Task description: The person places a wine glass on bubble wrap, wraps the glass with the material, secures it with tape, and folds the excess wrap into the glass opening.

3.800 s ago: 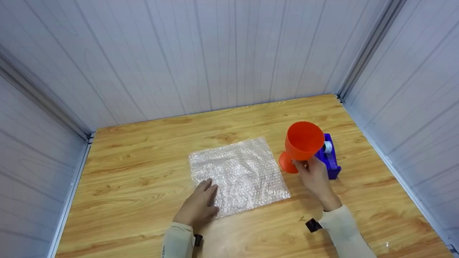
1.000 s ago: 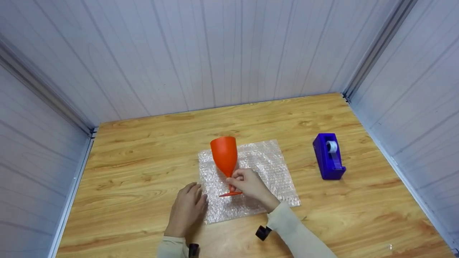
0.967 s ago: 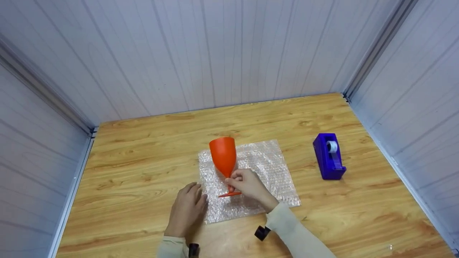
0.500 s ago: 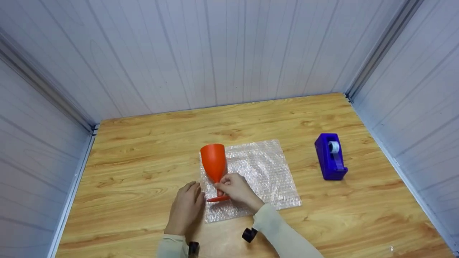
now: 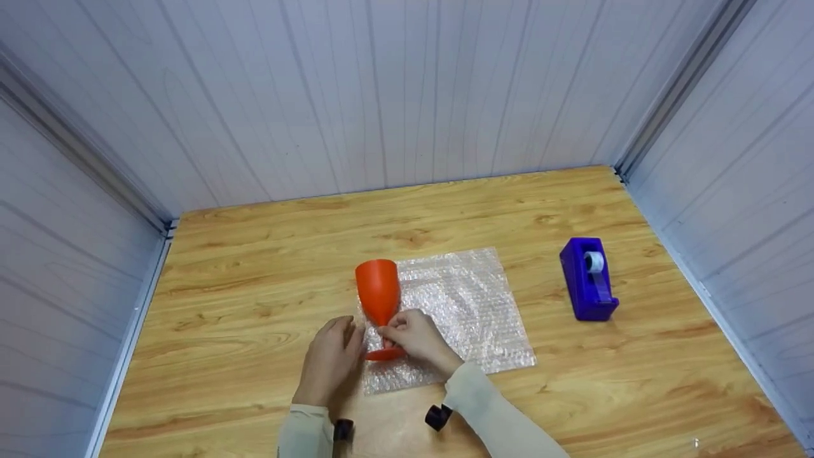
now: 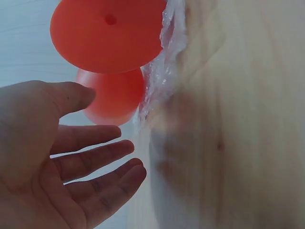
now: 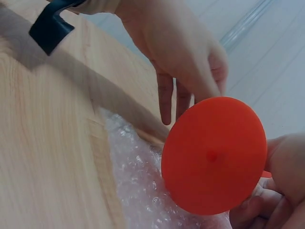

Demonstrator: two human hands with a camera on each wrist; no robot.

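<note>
One goblet (image 5: pixel 378 289): lower centre of the frame, tilted over the left side of the bubble wrap (image 5: pixel 461 305); I judge it light, rigid, possibly slippery.
Stem (image 5: pixel 384 342): my right grip (image 5: pixel 416 334) pinches here; narrow, so probably the best hold.
Left grip (image 5: pixel 331 356): fingers extended beside the foot (image 7: pixel 214 155), holding nothing.
Bubble wrap: likely soft; lift by edges.

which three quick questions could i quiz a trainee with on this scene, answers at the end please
1. True or false: the left grip holds nothing.
2. In the head view, where is the tape dispenser relative to the bubble wrap? A) left of it, B) right of it, C) on top of it
3. Fill in the missing words: the right grip is holding an ____ ____.

Key: 1. True, its fingers are spread. 2. B. 3. orange goblet.
</note>
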